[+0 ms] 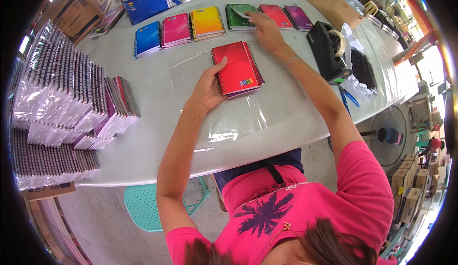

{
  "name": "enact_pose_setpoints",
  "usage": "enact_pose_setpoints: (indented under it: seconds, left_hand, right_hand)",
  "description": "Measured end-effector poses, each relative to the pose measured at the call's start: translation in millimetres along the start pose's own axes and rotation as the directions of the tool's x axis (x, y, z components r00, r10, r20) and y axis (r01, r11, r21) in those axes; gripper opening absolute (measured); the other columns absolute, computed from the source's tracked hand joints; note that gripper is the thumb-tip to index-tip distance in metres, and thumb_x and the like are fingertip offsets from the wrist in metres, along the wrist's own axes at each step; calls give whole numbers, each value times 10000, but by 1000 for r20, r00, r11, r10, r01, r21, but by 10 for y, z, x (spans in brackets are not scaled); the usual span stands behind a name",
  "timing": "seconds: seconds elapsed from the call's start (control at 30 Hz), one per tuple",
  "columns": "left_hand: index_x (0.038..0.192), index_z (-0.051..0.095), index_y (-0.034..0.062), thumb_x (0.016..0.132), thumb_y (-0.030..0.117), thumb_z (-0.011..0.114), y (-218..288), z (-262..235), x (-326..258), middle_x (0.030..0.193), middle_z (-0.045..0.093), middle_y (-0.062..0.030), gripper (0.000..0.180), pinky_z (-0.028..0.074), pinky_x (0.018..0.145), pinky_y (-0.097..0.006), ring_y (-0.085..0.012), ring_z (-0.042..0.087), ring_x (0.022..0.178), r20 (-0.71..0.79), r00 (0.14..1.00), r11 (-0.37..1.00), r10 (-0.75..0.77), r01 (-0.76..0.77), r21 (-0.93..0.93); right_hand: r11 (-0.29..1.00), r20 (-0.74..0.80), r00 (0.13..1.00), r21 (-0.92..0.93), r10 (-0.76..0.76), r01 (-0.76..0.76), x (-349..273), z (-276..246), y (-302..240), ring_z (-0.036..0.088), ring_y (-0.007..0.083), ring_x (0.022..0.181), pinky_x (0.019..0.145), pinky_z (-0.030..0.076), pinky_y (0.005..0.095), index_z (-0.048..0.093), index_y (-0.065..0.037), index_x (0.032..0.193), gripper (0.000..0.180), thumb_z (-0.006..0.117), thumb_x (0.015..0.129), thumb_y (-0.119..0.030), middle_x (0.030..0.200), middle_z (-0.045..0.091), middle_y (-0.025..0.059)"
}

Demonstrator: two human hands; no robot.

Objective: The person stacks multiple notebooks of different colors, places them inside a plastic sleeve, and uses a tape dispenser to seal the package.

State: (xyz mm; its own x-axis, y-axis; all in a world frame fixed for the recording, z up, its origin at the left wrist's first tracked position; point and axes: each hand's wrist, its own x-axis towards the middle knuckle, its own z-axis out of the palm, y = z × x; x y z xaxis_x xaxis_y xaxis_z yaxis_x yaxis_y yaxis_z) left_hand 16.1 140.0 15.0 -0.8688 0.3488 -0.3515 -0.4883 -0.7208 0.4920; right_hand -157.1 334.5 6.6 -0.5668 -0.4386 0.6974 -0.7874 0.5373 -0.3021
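Note:
A red spiral notebook (237, 67) lies in my left hand (208, 87), thumb over its cover and fingers beneath. Under it shows the edge of a purple notebook (243, 92). My right hand (268, 31) reaches to the back row and pinches the green spiral notebook (236, 23) at its right side, where a pale corner is lifted. Left of the green one lie blue (147, 38), pink (176, 28) and yellow (207, 21) notebooks. To its right are another red one (276, 16) and a purple one (298, 18). A clear plastic sheet (238, 122) is spread below my hands.
Tall stacks of plastic-wrapped spiral notebooks (57, 98) stand at the left. A blue bag (150, 3) and cardboard boxes (76, 10) sit behind. At the right are a black tape dispenser (324, 50), blue-handled pliers (350, 98) and an open carton (329, 3).

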Motion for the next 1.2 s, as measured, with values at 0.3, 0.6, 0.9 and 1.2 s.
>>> enact_pose_setpoints:
  seconds: [0.3,0.6,0.9,1.2]
  left_hand:
    - [1294,491,37,929,415,579,46,5,-56,1240,587,-150,533,474,987,-469,-265,599,1116,109,993,995,-38,48,-92]
    - [1214,516,-21,897,202,648,-43,-96,-18,1128,625,-144,410,544,900,-467,-250,647,1000,-23,1000,993,14,-12,114]
    - [1214,497,-36,908,144,575,-36,-102,33,1117,624,-167,364,541,903,-472,-262,651,985,2,1000,1000,-22,22,2]
    - [1197,499,-41,900,141,584,-31,-15,1,1098,628,-161,358,547,893,-477,-261,657,964,-30,999,999,-19,20,29]
  right_hand:
    - [966,143,961,-68,-237,248,-538,-657,-1139,625,253,1013,874,488,390,657,-77,1124,278,591,856,-41,1107,663,97]
    - [976,275,958,216,-82,21,107,-315,-905,597,290,992,875,454,416,690,-13,961,174,588,886,-132,1019,673,102]
    - [977,398,892,60,-212,206,620,796,-415,497,375,1162,968,422,458,545,-157,1288,548,699,802,-357,1274,530,189]
    - [901,555,773,-93,-307,425,766,790,-366,504,392,1177,970,428,471,447,-281,1368,551,592,869,-465,1213,564,190]
